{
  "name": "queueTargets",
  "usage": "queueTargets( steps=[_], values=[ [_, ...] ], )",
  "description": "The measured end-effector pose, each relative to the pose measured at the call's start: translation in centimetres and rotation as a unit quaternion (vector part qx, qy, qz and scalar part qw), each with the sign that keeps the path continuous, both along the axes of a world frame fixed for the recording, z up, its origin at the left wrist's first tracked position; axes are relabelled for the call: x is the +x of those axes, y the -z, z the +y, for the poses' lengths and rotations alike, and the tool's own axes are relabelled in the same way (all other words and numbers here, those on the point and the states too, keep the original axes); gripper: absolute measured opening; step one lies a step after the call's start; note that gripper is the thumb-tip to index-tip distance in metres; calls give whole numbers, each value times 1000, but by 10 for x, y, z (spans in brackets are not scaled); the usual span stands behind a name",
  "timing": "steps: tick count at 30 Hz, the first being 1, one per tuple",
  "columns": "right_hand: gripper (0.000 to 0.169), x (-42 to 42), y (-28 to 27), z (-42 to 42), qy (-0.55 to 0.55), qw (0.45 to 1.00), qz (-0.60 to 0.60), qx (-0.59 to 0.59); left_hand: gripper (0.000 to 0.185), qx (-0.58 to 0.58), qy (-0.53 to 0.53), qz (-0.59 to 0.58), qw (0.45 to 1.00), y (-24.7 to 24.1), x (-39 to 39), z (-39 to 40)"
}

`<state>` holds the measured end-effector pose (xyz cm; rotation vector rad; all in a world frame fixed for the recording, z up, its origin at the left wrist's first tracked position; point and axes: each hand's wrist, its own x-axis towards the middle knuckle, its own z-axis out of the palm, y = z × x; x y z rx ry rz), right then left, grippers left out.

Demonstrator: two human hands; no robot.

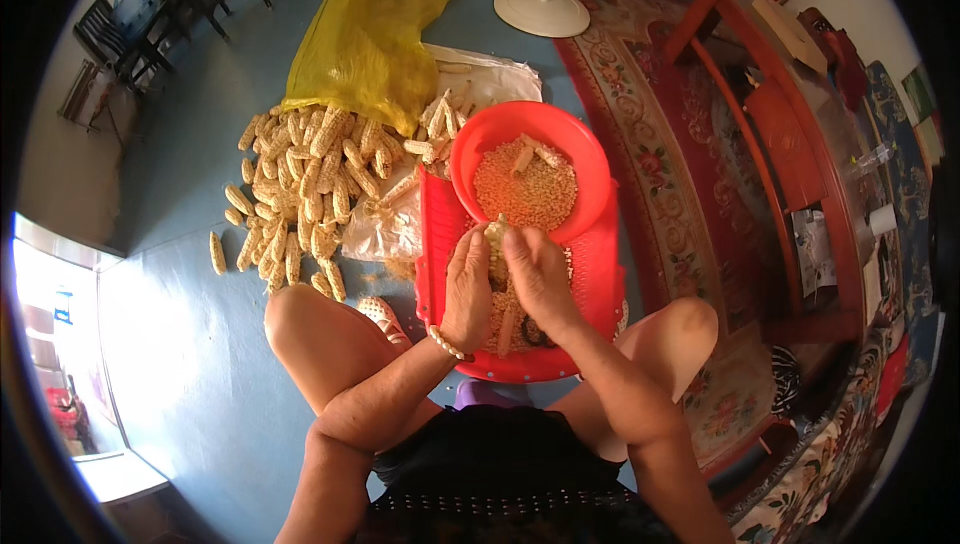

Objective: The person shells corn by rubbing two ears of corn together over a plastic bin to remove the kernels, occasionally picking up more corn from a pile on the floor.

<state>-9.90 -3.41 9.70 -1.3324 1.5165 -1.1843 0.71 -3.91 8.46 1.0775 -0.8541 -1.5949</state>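
Note:
Between my two palms, over the red plastic basket (592,274), is an ear of corn (496,240) with its tip pointing away from me. My left hand (469,285) presses on its left side, a beaded bracelet at the wrist. Against the right side lies my right hand (541,274), thumb along the ear. Loose kernels and a bare cob (507,330) lie in the basket under my hands, with a dark object partly hidden by my right wrist. Just beyond, a round red basin (592,150) rests on the basket, holding shelled kernels (525,187) and a few cobs.
A large heap of dried corn ears (300,176) spreads on the blue floor at left, below a yellow woven sack (367,48). Stripped cobs (442,120) lie on white plastic sheeting (510,78). A white stand base (541,11), a patterned rug (645,139) and a wooden table (795,131) are beyond and right.

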Motion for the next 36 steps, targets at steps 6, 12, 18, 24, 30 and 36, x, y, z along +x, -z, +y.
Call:
queueTargets(
  steps=[6,12,18,24,30,36],
  values=[
    [26,9,11,10,32,990,76,-118,35,-5,-42,99,994,-5,-20,13],
    [19,2,16,13,60,971,149,-176,34,18,-31,96,995,-3,-22,13],
    [23,-10,16,16,25,993,-53,-105,36,49,3,101,994,-15,-21,12],
    [26,-10,15,21,11,977,-211,-13,34,37,24,30,999,-14,-15,11],
    [28,-11,17,26,21,914,-386,121,31,56,44,30,997,-14,-10,13],
    [45,-16,36,23,52,915,-383,112,34,24,98,10,995,-18,-3,13]
  ],
)
